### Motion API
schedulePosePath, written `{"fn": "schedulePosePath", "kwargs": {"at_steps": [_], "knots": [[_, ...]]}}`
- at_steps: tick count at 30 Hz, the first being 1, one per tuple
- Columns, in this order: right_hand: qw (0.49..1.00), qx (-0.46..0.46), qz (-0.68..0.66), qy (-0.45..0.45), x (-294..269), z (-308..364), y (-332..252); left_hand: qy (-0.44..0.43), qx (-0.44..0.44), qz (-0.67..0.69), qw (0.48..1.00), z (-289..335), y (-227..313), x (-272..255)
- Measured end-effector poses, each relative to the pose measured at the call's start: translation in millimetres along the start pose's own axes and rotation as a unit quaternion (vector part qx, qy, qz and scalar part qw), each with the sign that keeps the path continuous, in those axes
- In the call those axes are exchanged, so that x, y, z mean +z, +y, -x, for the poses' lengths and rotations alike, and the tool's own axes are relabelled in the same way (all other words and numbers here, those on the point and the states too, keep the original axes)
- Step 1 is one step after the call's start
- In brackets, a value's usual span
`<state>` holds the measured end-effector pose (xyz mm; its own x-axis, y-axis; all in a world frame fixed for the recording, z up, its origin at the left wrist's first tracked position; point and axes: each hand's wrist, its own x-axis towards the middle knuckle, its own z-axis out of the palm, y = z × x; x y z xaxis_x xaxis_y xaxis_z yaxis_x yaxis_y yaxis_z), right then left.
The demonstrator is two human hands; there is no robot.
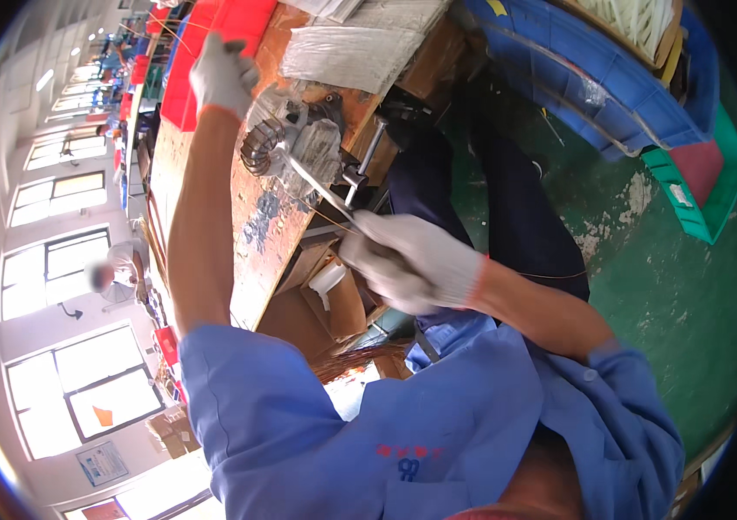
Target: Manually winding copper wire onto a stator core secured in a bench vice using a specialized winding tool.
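Note:
My left hand (223,76), in a white glove, is raised over the bench beside a red bin (204,52). Its fingers are curled, and thin copper-coloured wire (179,36) runs to it from the upper left. A worn metal vise (312,143) is mounted at the bench edge, with a ring-like metal coil (260,147) on its left side. From the vise a pale metal rod (312,184) slants down to my gloved right hand (416,260), which is closed around its lower end and slightly blurred. Another thin wire passes near that hand.
Wrapped white sheets (347,56) lie on the wooden bench (251,225). The vise's handle (373,147) sticks out past the bench edge. Below is an open cardboard box (342,303). Blue crates (577,87) and a green bin (707,191) stand on the right. Another person (126,264) is far left.

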<state>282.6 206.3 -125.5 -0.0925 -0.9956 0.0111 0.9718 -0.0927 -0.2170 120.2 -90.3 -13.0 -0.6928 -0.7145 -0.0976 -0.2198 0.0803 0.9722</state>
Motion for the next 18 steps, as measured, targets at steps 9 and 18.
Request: {"fn": "schedulePosePath", "kwargs": {"at_steps": [9, 18], "knots": [[0.978, 0.109, -0.179, 0.001, -12.4, 40.2, 19.9, 0.114, 0.397, -0.478, 0.775, 77.5, -27.8, -81.9], [0.936, 0.154, 0.019, 0.317, -56.8, 224.9, 49.9, -0.443, 0.39, -0.639, 0.493, 179.4, -34.8, 65.1]]}}
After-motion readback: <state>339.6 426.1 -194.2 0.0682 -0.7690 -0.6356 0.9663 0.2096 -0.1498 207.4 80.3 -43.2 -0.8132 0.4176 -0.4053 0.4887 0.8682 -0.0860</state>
